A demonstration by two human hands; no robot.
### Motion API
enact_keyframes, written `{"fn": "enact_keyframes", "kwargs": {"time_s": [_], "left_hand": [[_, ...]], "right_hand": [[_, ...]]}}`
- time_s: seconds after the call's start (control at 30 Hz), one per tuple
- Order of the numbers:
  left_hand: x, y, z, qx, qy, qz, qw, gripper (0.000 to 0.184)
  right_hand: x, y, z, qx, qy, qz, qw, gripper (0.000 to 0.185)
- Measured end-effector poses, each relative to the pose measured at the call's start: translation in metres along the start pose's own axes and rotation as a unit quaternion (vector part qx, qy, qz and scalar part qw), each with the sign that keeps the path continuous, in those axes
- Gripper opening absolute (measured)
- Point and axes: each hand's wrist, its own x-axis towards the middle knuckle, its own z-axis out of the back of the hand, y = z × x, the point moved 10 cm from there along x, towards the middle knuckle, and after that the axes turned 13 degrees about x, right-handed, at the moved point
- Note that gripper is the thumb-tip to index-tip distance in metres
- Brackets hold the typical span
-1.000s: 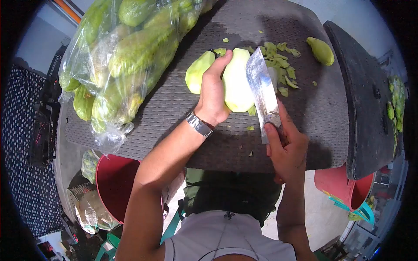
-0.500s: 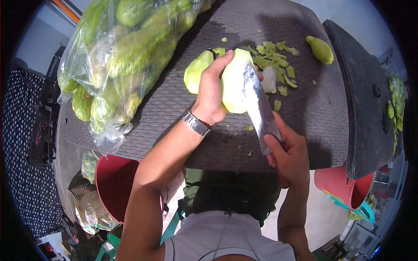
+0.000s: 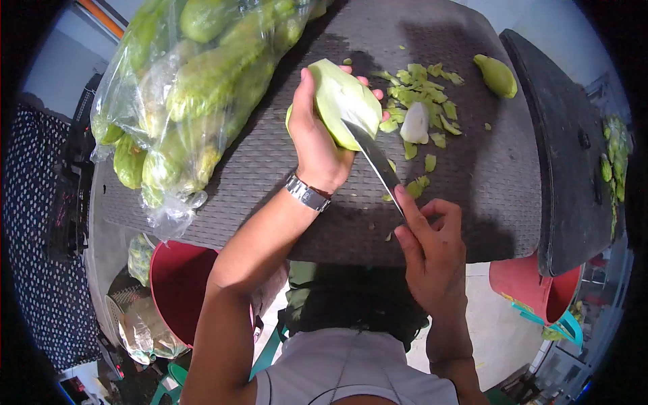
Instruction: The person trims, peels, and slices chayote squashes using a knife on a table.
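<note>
My left hand [image 3: 317, 135] is wrapped around a pale green peeled chayote [image 3: 344, 98], its flat whitish face turned upward. In my right hand [image 3: 432, 250] is a knife [image 3: 374, 156]; its tip touches that pale face, though how deep it goes cannot be seen. Behind my left hand, another peeled chayote piece is almost fully hidden. Green peelings [image 3: 422, 88] lie scattered just beyond my fingers, with a whitish chunk [image 3: 414, 123] among them. A small green chayote [image 3: 496, 76] rests farther right on the woven-textured table [image 3: 270, 202].
A clear plastic bag [image 3: 209, 88] full of chayotes fills the table's left side. Below the table edge stand a red bucket [image 3: 177, 290] on the left and another red bucket [image 3: 533, 287] on the right. A dark chair back [image 3: 567, 155] borders the table's right side.
My left hand has turned the chayote so its face tilts up and right. The knife has swung from lying flat along it to pointing its tip in. More peelings lie near the knife.
</note>
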Motion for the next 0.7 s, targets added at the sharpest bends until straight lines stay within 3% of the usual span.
{"fn": "enact_keyframes", "kwargs": {"time_s": [0.07,0.17,0.37,0.7], "left_hand": [[-0.001,-0.007,-0.001,0.000,0.004,-0.035,0.999,0.063],[-0.001,-0.011,0.002,-0.008,0.003,-0.068,0.998,0.063],[-0.006,-0.019,0.002,0.031,-0.029,-0.090,0.995,0.063],[-0.007,-0.016,-0.002,0.010,-0.004,-0.094,0.996,0.060]], "right_hand": [[-0.001,0.002,0.000,-0.012,-0.011,0.023,1.000,0.047],[-0.002,0.001,0.000,0.011,0.020,-0.031,0.999,0.047],[-0.001,0.010,-0.001,0.014,0.018,0.014,1.000,0.048],[0.002,0.008,-0.006,0.029,0.006,0.022,0.999,0.049]]}}
